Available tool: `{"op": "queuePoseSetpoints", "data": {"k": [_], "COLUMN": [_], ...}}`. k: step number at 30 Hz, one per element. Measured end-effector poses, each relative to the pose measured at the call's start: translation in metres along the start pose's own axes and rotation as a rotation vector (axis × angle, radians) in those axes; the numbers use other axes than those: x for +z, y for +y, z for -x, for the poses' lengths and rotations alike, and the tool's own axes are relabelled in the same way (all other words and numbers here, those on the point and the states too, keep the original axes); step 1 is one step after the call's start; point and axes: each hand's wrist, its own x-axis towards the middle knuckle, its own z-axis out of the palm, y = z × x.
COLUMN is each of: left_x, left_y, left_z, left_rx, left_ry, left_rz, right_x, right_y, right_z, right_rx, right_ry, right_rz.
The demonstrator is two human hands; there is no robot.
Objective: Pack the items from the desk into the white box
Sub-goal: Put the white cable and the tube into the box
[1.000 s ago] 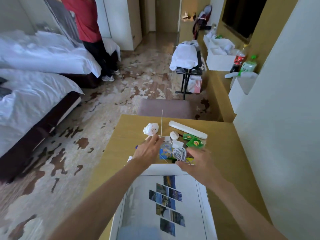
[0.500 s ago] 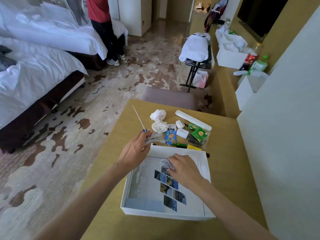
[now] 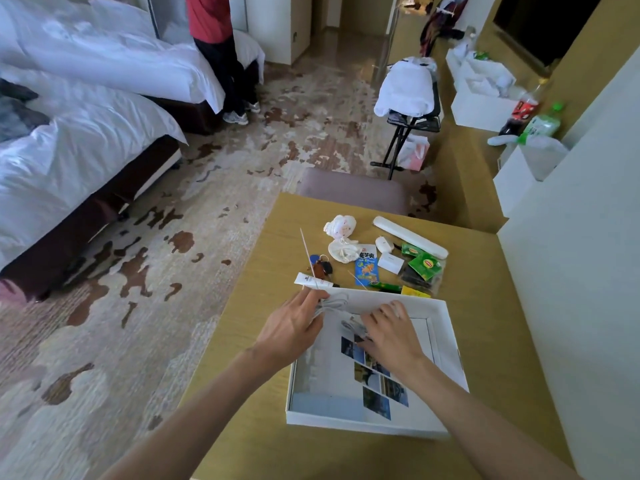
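Note:
The white box (image 3: 453, 344) lies open on the wooden desk (image 3: 485, 271), with a photo sheet on its bottom. My left hand (image 3: 294, 332) is at the box's far left corner and pinches loose strands of a white cable (image 3: 334, 301). The coiled end of that cable lies inside the box, and my right hand (image 3: 393, 332) presses on it with flat fingers. Beyond the box lie a white tube (image 3: 312, 280), keys (image 3: 321, 266), a blue snack packet (image 3: 367, 270), green tea bags (image 3: 424, 265), a long white case (image 3: 410, 237) and a white plush toy (image 3: 340, 226).
A padded stool (image 3: 349, 188) stands against the desk's far edge. A white wall (image 3: 571, 271) closes the right side. Two beds (image 3: 86, 126) are on the left, with a person in a red top (image 3: 214, 36) beside them. A luggage rack (image 3: 408, 98) holds white cloth.
Both hands have come back from the pile of items and carried the white cable over the box; it now lies inside, under my right hand. The view has tilted down.

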Motion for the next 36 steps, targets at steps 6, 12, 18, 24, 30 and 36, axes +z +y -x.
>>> {"op": "queuePoseSetpoints", "data": {"k": [6,12,18,24,30,36], "left_x": [0.011,0.016,0.017,0.026,0.050,0.056], "left_y": [-0.003,-0.006,-0.001,0.006,0.017,0.013], "left_z": [-0.002,0.000,0.003,0.002,-0.008,-0.029], "left_rx": [0.058,0.091,0.167,0.242,0.244,0.147], "left_ry": [-0.038,-0.048,-0.069,-0.166,-0.252,-0.268], "left_rz": [0.013,0.012,-0.051,-0.142,-0.179,-0.209], "right_x": [0.007,0.006,0.013,0.025,0.018,0.013], "right_y": [0.000,-0.006,0.007,0.014,0.036,0.035], "right_z": [0.013,-0.005,-0.010,0.002,0.036,0.055], "right_rx": [0.117,0.155,0.166,0.094,0.036,0.140], "right_ry": [-0.052,-0.095,-0.028,0.113,0.294,-0.011], "right_rz": [-0.089,-0.052,-0.041,-0.195,-0.417,-0.676]}}
